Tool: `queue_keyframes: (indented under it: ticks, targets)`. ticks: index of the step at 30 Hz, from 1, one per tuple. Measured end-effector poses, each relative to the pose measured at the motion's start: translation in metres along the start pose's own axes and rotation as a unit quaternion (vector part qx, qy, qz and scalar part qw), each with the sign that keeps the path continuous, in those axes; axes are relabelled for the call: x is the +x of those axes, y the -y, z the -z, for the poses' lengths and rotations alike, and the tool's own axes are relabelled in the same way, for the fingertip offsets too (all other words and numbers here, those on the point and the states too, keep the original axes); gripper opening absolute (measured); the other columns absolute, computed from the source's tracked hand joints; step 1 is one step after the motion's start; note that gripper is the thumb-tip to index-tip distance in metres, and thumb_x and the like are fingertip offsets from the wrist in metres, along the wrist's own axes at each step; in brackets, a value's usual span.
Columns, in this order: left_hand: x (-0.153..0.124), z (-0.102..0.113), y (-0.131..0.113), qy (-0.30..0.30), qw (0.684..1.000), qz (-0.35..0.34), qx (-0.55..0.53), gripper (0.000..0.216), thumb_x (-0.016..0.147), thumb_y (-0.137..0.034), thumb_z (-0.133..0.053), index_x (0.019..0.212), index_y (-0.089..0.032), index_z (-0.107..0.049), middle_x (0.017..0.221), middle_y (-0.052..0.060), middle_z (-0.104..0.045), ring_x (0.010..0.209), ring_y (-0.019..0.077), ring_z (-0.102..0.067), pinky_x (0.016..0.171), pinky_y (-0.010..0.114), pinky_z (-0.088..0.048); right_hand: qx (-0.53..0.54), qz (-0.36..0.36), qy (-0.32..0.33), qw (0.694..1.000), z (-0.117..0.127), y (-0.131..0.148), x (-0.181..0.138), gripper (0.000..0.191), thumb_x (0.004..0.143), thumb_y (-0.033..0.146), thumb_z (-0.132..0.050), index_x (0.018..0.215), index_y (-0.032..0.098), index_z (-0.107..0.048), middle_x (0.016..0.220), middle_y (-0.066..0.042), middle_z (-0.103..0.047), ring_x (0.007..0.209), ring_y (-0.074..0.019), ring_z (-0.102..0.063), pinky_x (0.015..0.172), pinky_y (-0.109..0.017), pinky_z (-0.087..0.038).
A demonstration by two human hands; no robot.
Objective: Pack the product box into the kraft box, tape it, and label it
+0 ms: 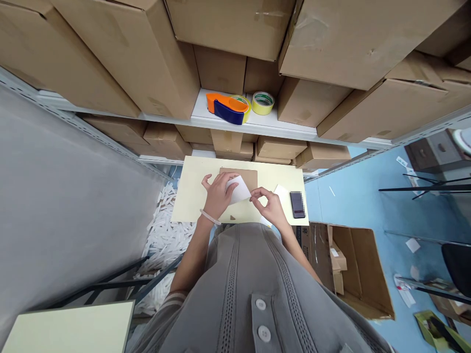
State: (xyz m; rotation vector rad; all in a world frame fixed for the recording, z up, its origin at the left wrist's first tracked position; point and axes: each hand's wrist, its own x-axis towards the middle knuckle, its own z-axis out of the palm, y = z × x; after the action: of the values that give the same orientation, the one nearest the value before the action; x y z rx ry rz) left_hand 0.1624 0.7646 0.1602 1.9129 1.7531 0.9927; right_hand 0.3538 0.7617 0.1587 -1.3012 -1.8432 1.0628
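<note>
Over a pale yellow table (187, 201), my left hand (217, 193) is closed around a white sheet of paper or label (239, 190), held above a flat brown cardboard piece (250, 177). My right hand (270, 203) pinches the sheet's right corner with thumb and fingers. A thin bracelet circles my left wrist. Another white sheet (281, 192) lies on the table just right of my right hand. Beside it rests a dark phone (297, 204).
Shelves packed with cardboard boxes rise behind the table; an orange-blue tape dispenser (224, 108) and a yellow tape roll (263, 102) sit on one shelf. An open cardboard box (353, 264) stands on the blue floor at right. White strips (165, 235) are piled at left.
</note>
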Motion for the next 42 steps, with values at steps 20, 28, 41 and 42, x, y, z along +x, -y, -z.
queue_keyframes:
  ticks: [20,28,41,42]
  targets:
    - [-0.006,-0.011,-0.021,-0.067,0.996,-0.043,0.045,0.024,0.096,-0.036,-0.043,0.108,-0.029,-0.063,0.118,0.004,-0.065,0.112,0.0219,-0.056,0.106,0.045,-0.017,0.164,-0.086,-0.046,0.982,0.004,0.002,0.003,0.012,0.078,0.034,-0.063,0.077,0.022,-0.065,0.069,-0.001,-0.067,0.070,-0.0176,-0.063,0.076,-0.033,-0.049]
    - [-0.018,-0.021,-0.038,-0.022,0.996,-0.083,0.009,0.021,0.095,-0.028,-0.047,0.091,-0.029,-0.068,0.083,-0.003,-0.072,0.082,0.0168,-0.063,0.105,0.046,-0.019,0.192,-0.090,-0.059,0.975,0.002,0.003,0.002,0.019,0.080,0.040,-0.064,0.080,0.021,-0.065,0.071,-0.002,-0.067,0.071,-0.0178,-0.062,0.074,-0.033,-0.049]
    - [-0.016,-0.020,-0.039,-0.011,0.998,-0.066,-0.015,0.022,0.095,-0.029,-0.049,0.090,-0.029,-0.070,0.081,-0.004,-0.072,0.081,0.0148,-0.063,0.107,0.044,-0.018,0.183,-0.056,-0.063,0.979,0.003,0.002,0.000,0.017,0.081,0.038,-0.065,0.081,0.021,-0.066,0.073,-0.003,-0.068,0.072,-0.0174,-0.063,0.075,-0.033,-0.049]
    - [-0.016,-0.021,-0.039,-0.008,0.998,-0.065,-0.016,0.022,0.095,-0.029,-0.049,0.090,-0.029,-0.070,0.081,-0.004,-0.072,0.081,0.0150,-0.063,0.107,0.044,-0.018,0.182,-0.054,-0.066,0.980,0.004,0.003,-0.001,0.016,0.082,0.037,-0.064,0.080,0.021,-0.066,0.073,-0.002,-0.068,0.072,-0.0172,-0.063,0.075,-0.033,-0.049]
